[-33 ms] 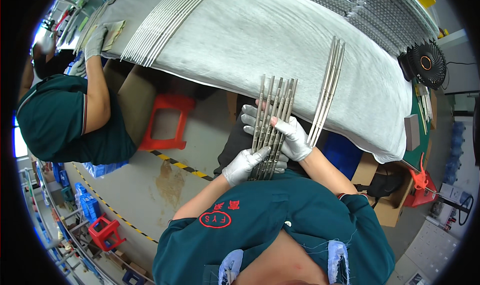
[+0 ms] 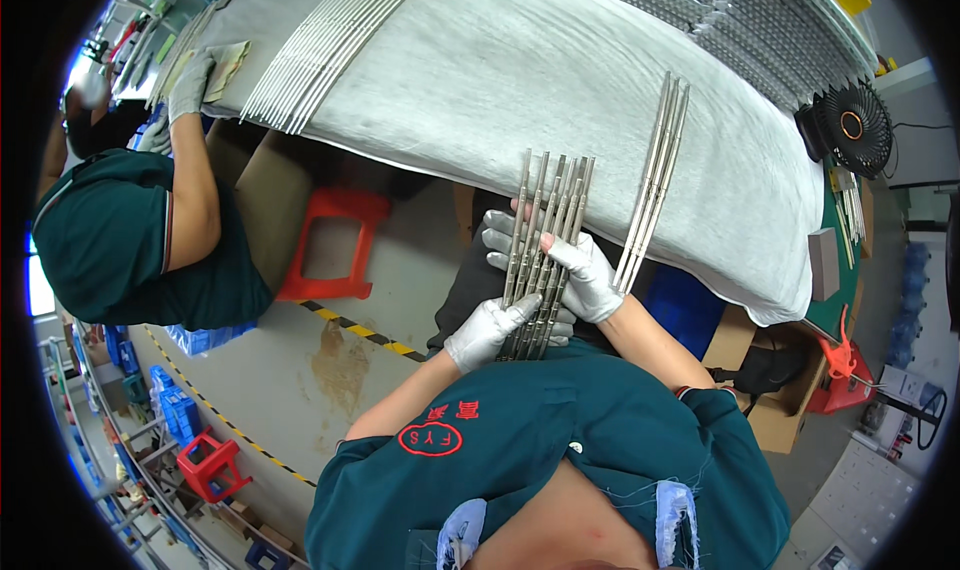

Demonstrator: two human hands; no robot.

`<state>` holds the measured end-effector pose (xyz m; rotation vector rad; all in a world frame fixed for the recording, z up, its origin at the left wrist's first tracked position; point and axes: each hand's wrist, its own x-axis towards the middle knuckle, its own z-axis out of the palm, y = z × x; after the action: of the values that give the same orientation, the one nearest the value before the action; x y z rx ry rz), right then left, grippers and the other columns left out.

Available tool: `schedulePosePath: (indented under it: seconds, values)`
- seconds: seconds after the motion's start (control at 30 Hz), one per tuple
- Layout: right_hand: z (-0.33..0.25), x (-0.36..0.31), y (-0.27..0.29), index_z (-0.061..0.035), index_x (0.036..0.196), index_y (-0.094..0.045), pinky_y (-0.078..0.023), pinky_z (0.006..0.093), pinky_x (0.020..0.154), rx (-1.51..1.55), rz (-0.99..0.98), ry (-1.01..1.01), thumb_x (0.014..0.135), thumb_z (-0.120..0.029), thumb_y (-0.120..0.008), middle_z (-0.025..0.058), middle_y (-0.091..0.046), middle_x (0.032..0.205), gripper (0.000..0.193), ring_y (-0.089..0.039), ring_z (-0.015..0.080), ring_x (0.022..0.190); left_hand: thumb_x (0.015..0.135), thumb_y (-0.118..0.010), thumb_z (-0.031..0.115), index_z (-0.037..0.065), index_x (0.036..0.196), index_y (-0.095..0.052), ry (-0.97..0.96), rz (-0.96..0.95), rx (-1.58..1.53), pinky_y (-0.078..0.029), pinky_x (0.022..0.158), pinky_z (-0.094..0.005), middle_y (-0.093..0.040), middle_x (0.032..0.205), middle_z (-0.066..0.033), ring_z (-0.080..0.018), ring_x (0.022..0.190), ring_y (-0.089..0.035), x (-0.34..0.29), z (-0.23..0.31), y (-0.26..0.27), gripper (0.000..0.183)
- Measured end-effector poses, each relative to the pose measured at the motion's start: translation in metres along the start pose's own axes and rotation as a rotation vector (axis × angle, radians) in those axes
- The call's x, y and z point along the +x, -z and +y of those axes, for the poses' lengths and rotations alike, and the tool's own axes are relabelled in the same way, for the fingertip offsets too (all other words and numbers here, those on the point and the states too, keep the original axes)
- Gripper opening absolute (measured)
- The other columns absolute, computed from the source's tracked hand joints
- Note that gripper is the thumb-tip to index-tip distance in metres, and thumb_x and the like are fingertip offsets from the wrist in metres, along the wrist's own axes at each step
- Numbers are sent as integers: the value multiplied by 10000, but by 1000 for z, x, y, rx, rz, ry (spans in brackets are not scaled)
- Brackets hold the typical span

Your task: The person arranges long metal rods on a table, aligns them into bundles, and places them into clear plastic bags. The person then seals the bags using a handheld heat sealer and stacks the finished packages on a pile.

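Observation:
Several slim metal rods, grooved with rings along their length, fan out side by side between my two hands just off the table's near edge. My left hand, in a pale glove, closes on their lower part with the thumb across the front. Higher up, my right hand grips the same rods from the right, its thumb over them and gloved fingers reaching behind. Bare fingertips show at the right hand's thumb and one finger. A few similar rods lie on the cloth-covered table, right of my hands.
A wide row of rods lies on the table's left part. Beside it sits a co-worker with gloved hands at the table. Racked clear packaging and a black fan stand at right. A red stool is below.

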<state>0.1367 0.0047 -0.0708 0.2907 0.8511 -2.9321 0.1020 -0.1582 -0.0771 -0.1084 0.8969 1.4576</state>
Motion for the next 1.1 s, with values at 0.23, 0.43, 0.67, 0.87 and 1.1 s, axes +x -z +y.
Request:
schedulePosePath:
  seconds: [0.23, 0.43, 0.67, 0.87, 1.1]
  values:
    - [-4, -3, -8, -11, 1351, -392, -455, 494, 992, 14, 26, -36, 855, -273, -678, 204, -517, 1281, 630, -538, 339, 1175, 959, -551, 207, -61, 1173, -562, -6, 157, 98, -543, 843, -318, -653, 1059, -143, -202, 932, -659, -7, -2, -7, 343]
    - [-7, -7, -16, 1, 1296, -438, -473, 489, 969, -30, 12, -61, 832, -293, -704, 227, -547, 1231, 610, -566, 339, 1131, 954, -569, 194, -35, 1191, -578, -100, 203, 235, -495, 874, -253, -648, 1095, -71, -108, 993, -594, -10, -15, 0, 330]
    - [-10, -10, -27, 10, 1311, -419, -479, 477, 961, -75, 16, -75, 828, -320, -708, 230, -548, 1231, 653, -570, 337, 1125, 949, -579, 174, -22, 1211, -578, -117, 190, 219, -481, 874, -243, -636, 1121, -44, -84, 1007, -569, -12, -18, -1, 327]
    - [-7, -10, -29, -11, 1375, -360, -438, 478, 1005, -81, -68, -57, 827, -394, -697, 227, -516, 1283, 749, -538, 331, 1175, 935, -595, 138, -26, 1203, -578, -102, 197, 189, -503, 859, -264, -638, 1106, -61, -106, 988, -587, -16, -16, -1, 315]
    - [-3, -13, -25, -4, 1416, -292, -427, 456, 1019, -119, -93, -70, 828, -491, -658, 231, -492, 1313, 846, -531, 336, 1188, 919, -618, 139, -31, 1174, -593, -105, 225, 173, -525, 825, -282, -646, 1065, -73, -122, 940, -605, -20, -13, -5, 308]
